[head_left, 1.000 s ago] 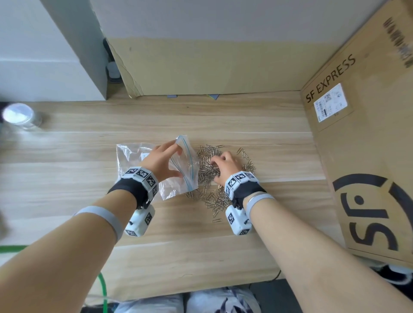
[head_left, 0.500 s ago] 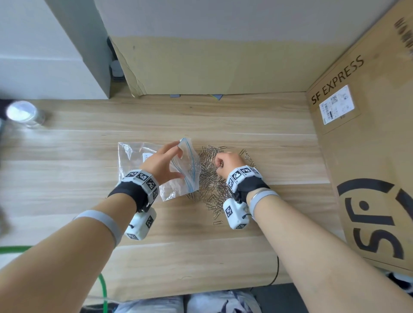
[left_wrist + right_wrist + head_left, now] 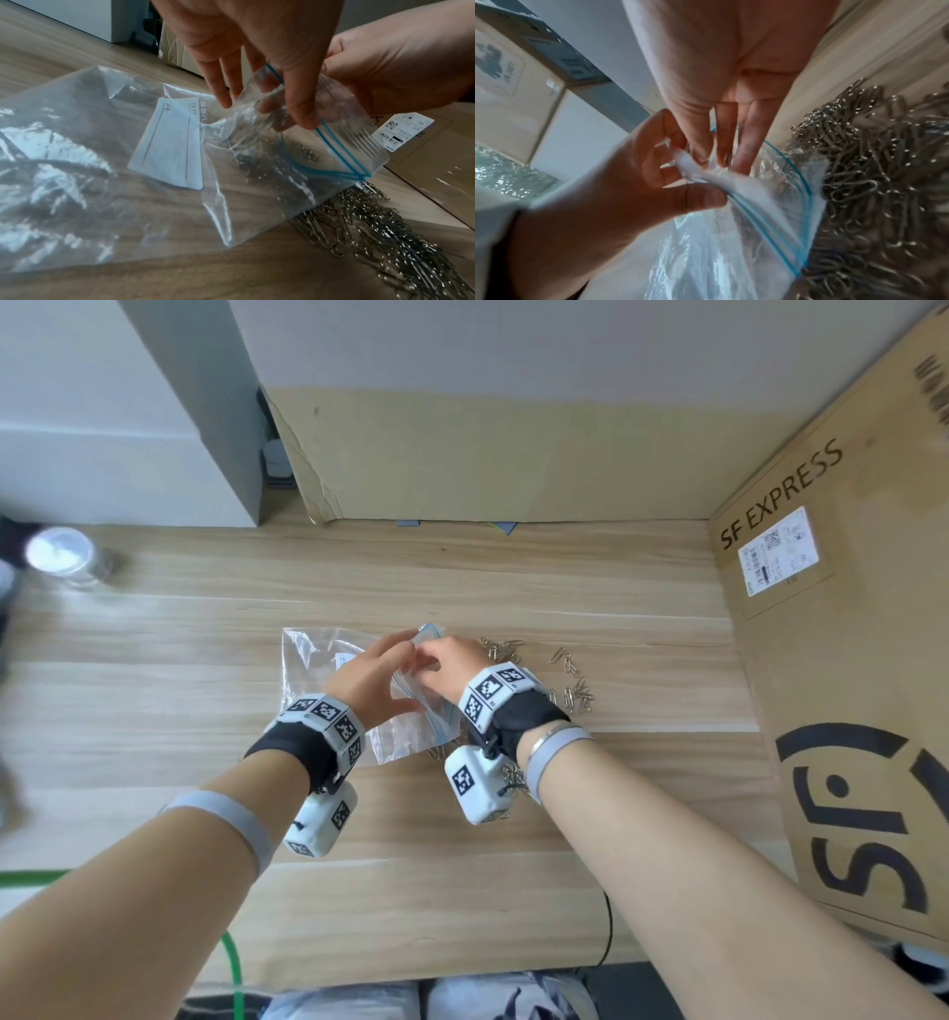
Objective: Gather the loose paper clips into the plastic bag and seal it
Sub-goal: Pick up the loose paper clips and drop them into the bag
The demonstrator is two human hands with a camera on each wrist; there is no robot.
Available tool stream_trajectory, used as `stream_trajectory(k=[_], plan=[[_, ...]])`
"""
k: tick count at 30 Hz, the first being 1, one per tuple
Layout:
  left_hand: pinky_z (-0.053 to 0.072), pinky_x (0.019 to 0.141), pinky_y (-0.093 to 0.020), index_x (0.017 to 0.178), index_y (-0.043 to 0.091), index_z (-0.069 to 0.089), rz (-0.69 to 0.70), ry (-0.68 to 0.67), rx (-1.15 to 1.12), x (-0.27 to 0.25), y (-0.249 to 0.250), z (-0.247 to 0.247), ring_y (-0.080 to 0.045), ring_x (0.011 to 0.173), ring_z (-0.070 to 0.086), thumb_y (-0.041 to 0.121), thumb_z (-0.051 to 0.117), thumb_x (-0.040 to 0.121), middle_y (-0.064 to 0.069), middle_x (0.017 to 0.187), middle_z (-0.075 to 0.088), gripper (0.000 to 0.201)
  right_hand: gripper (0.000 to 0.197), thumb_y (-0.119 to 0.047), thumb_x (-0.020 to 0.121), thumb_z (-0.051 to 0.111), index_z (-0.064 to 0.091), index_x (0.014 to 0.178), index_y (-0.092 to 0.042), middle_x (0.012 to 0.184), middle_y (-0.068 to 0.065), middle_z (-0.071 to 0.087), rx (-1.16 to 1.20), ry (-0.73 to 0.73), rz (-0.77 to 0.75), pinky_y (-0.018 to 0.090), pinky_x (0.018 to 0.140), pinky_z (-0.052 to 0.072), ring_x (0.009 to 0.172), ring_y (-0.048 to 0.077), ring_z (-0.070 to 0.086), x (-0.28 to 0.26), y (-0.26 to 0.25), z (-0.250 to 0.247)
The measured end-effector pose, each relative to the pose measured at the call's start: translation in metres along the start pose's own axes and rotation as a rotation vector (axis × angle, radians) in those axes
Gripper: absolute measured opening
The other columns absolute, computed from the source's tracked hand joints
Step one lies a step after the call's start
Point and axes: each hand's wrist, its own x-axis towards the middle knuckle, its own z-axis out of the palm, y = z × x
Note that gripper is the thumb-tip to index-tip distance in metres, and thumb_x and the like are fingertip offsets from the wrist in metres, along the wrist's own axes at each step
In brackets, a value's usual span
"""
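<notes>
The clear zip bag (image 3: 318, 654) with a blue seal line and a white label lies on the wooden table, its mouth raised toward the right. My left hand (image 3: 380, 675) pinches the upper lip of that mouth between thumb and fingers (image 3: 303, 113), holding it apart. My right hand (image 3: 441, 660) has its straight, bunched fingertips (image 3: 744, 162) pushed into the opening. Through the plastic (image 3: 77, 162) I see blurred silvery streaks under them. The pile of loose paper clips (image 3: 575, 695) lies just right of the bag, partly under my right wrist, and spreads along the bag's edge (image 3: 872, 182).
A large SF Express cardboard box (image 3: 847, 660) stands along the right edge of the table. A cardboard sheet (image 3: 488, 454) and a white cabinet (image 3: 179, 403) close the back. A clear jar (image 3: 67, 557) stands far left. A green cable (image 3: 231, 968) and a black cable (image 3: 608, 927) hang at the front edge.
My right hand has left the clip pile and moved left to the bag's mouth, fingertips now inside. The left hand has kept its hold on the lip.
</notes>
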Motion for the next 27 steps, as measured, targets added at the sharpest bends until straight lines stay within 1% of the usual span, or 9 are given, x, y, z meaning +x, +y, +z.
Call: stream_trajectory(k=[3,5,8,10,12,15,18,22,27], plan=[[0.047,0.081,-0.039,0.077,0.014,0.036,-0.013,0.001,0.023,-0.002,-0.003,-0.002,-0.031,0.105,0.055,0.016,0.077,0.065,-0.010,0.140,0.040,0.043,0.026,-0.009,0.091,0.048,0.070,0.097,-0.021,0.106,0.002,0.070,0.116,0.073,0.049,0.033,0.074,0.058,0.080,0.019,0.069,-0.001,0.009,-0.005],[0.048,0.079,-0.037,0.076,0.014,0.033,-0.019,0.013,0.029,-0.003,-0.007,-0.004,-0.030,0.102,0.056,0.018,0.077,0.065,-0.008,0.140,0.040,0.045,0.026,-0.006,0.092,0.046,0.068,0.094,-0.018,0.106,0.002,0.069,0.072,0.182,0.077,0.027,0.065,0.057,0.071,0.013,0.064,-0.002,0.023,-0.013],[0.043,0.075,-0.031,0.076,0.013,0.034,-0.035,0.041,0.029,-0.004,-0.011,-0.007,-0.027,0.098,0.056,0.020,0.077,0.066,-0.007,0.140,0.040,0.044,0.025,-0.008,0.090,0.049,0.063,0.106,-0.019,0.124,0.004,0.055,-0.116,0.244,0.152,0.032,0.088,0.050,0.102,0.020,0.056,-0.002,0.047,-0.020],[0.040,0.073,-0.029,0.077,0.013,0.034,-0.055,0.055,0.034,-0.005,-0.012,-0.008,-0.025,0.095,0.054,0.021,0.076,0.067,-0.006,0.141,0.040,0.044,0.040,-0.017,0.088,0.054,0.050,0.127,-0.026,0.142,0.004,0.037,-0.208,0.140,0.231,0.043,0.108,0.033,0.130,0.029,0.034,-0.002,0.061,-0.016],[0.039,0.073,-0.028,0.078,0.013,0.034,-0.064,0.063,0.035,-0.005,-0.013,-0.008,-0.020,0.091,0.051,0.021,0.076,0.067,-0.005,0.141,0.039,0.043,0.063,-0.034,0.084,0.061,0.032,0.140,-0.033,0.152,-0.001,0.019,-0.245,0.017,0.242,0.051,0.113,0.021,0.140,0.032,0.012,-0.004,0.068,-0.007],[0.038,0.072,-0.028,0.079,0.013,0.035,-0.063,0.059,0.038,-0.005,-0.013,-0.007,-0.021,0.093,0.052,0.020,0.075,0.068,-0.004,0.141,0.039,0.042,0.091,-0.054,0.066,0.072,0.022,0.141,-0.040,0.155,-0.007,0.007,-0.360,-0.106,0.168,0.063,0.110,0.015,0.142,0.032,0.003,-0.007,0.072,0.006],[0.040,0.075,-0.029,0.079,0.014,0.036,-0.051,0.053,0.039,-0.006,-0.013,-0.007,-0.025,0.100,0.054,0.019,0.075,0.068,-0.005,0.141,0.039,0.041,0.094,-0.048,0.059,0.080,0.028,0.137,-0.042,0.153,-0.007,0.013,-0.481,-0.126,0.117,0.062,0.108,0.020,0.140,0.031,0.010,-0.009,0.074,0.012],[0.043,0.074,-0.031,0.079,0.015,0.035,-0.056,0.050,0.046,-0.005,-0.016,-0.005,-0.026,0.101,0.054,0.021,0.076,0.067,-0.004,0.140,0.040,0.042,0.051,-0.018,0.076,0.071,0.050,0.121,-0.031,0.139,0.001,0.035,-0.429,-0.013,0.058,0.042,0.103,0.037,0.127,0.028,0.032,-0.007,0.077,0.013],[0.046,0.077,-0.033,0.079,0.018,0.036,-0.054,0.059,0.046,-0.005,-0.017,-0.004,-0.027,0.105,0.054,0.021,0.076,0.067,-0.004,0.140,0.040,0.042,0.032,-0.003,0.081,0.057,0.054,0.109,-0.018,0.116,0.005,0.047,-0.364,0.017,0.083,0.039,0.080,0.052,0.096,0.026,0.055,-0.005,0.077,0.013]])
